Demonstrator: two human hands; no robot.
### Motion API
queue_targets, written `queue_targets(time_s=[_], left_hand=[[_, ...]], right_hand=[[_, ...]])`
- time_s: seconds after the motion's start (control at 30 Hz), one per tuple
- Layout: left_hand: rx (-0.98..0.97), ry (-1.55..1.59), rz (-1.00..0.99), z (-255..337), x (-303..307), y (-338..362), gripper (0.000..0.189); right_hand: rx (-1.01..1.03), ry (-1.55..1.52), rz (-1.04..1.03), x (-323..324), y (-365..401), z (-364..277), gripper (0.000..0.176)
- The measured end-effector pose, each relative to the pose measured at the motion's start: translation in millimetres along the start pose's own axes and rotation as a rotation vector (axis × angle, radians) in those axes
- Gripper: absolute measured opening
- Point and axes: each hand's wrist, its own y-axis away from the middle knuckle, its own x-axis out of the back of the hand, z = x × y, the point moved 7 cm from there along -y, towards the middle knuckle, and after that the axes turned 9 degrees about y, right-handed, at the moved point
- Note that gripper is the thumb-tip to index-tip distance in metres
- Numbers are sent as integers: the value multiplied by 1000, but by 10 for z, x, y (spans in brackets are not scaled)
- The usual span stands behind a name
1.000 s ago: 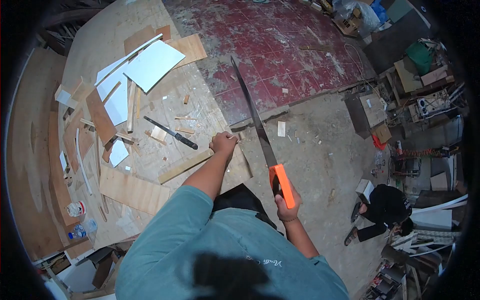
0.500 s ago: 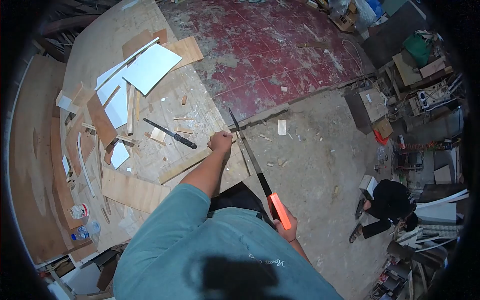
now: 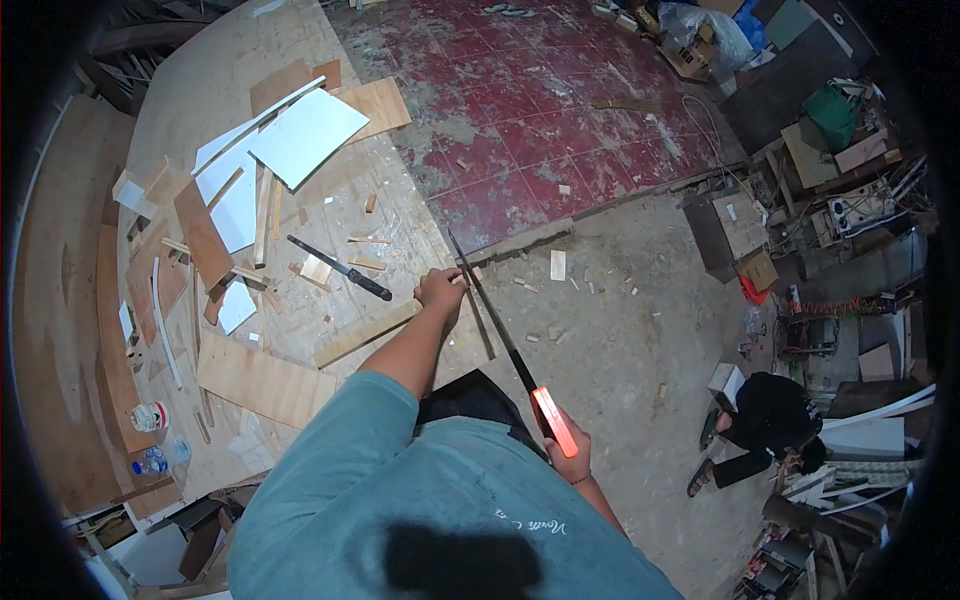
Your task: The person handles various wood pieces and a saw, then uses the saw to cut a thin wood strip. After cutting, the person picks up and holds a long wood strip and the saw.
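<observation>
My right hand [image 3: 570,446] is wrapped round the orange handle of a long hand saw [image 3: 502,335]. The saw's dark blade points up and away, its far part beside my left hand at the table's edge. My left hand [image 3: 441,288] is closed on the end of a wooden strip [image 3: 368,334] that lies on the plywood table [image 3: 405,222]. A dark-handled tool [image 3: 342,268] lies on the table left of my left hand.
White panels [image 3: 308,137] and plywood offcuts [image 3: 215,235] lie on the table's left half. A jar [image 3: 149,416] and a bottle [image 3: 149,461] stand at its near left. A person in dark clothes [image 3: 770,420] crouches at the right, near stacked scraps.
The saw and my right hand have shifted slightly up and left. The fingers of my left hand have moved a little at the strip's end. The view has shifted slightly.
</observation>
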Motion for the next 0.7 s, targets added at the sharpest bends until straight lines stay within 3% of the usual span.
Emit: queue_targets(time_s=[0.33, 0.7], left_hand=[[-46, 9, 4, 48, 28, 56, 27], [-49, 67, 55, -52, -10, -26, 25]], right_hand=[[-32, 26, 14, 70, 28, -37, 55], [-35, 107, -59, 99, 23, -47, 60]])
